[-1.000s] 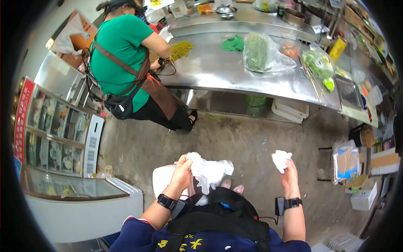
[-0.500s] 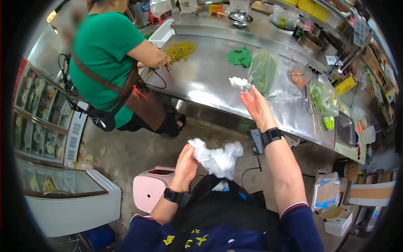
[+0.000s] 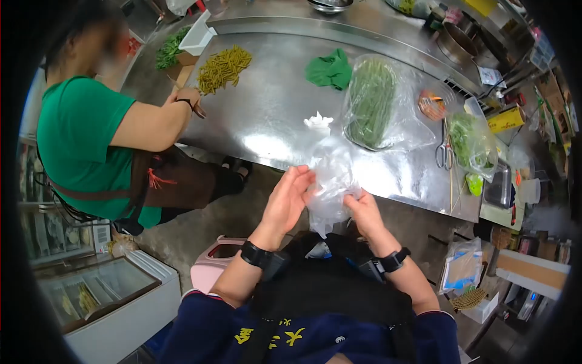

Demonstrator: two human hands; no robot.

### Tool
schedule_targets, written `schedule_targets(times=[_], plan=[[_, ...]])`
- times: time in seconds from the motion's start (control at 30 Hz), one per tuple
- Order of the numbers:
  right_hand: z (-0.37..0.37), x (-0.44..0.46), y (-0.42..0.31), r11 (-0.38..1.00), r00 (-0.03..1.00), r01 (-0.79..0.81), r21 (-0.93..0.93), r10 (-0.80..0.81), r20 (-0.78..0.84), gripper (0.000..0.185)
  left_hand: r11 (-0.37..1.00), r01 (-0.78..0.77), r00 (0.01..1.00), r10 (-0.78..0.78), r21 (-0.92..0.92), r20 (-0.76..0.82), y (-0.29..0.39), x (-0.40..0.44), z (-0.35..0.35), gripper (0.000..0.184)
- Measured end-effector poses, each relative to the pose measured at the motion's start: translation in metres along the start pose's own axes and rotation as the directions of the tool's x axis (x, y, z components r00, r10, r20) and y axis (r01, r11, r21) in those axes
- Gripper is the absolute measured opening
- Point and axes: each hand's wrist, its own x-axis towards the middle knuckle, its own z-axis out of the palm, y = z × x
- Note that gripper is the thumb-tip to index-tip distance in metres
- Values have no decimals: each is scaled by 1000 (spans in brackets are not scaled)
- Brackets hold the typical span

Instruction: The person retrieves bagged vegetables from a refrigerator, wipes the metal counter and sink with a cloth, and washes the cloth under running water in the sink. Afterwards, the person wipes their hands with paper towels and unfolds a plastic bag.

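Note:
A thin, clear-white plastic bag (image 3: 332, 182) hangs loosely between my two hands at the near edge of the steel table (image 3: 267, 115). My left hand (image 3: 286, 203) is closed on the bag's left side, its fingertips partly behind the film. On the other side my right hand (image 3: 366, 213) pinches the bag between thumb and fingers. Just beyond it on the table lies a crumpled white piece (image 3: 318, 123), its material unclear. To the right of that, long green vegetables (image 3: 371, 100) rest in a large clear bag, with a green cloth or bag (image 3: 329, 70) beside them.
A co-worker in a green shirt (image 3: 85, 151) stands at the left, hands near a heap of cut green pods (image 3: 223, 68). Scissors (image 3: 444, 155) and bagged leafy greens (image 3: 470, 142) lie at the right. A pink bin (image 3: 209, 270) and a glass-topped freezer (image 3: 115, 291) stand below left.
My right hand has come back from over the table and taken hold of the bag. My left hand and the bag have moved up and forward. The view has shifted.

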Motion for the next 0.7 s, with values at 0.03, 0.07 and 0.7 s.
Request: schedule_targets(times=[0.03,0.07,0.7], plan=[[-8,5,-3,995,996,-87,55,87,5,26,1000,-2,1000,3,10,-10,-1,3,0,40],[-13,9,-7,979,985,-174,103,173,23,26,925,-126,991,134,358,2,-5,4,-1,52],[-94,27,-70,979,984,-170,-113,176,41,63,756,0,990,-92,655,105,-25,60,47,22]])
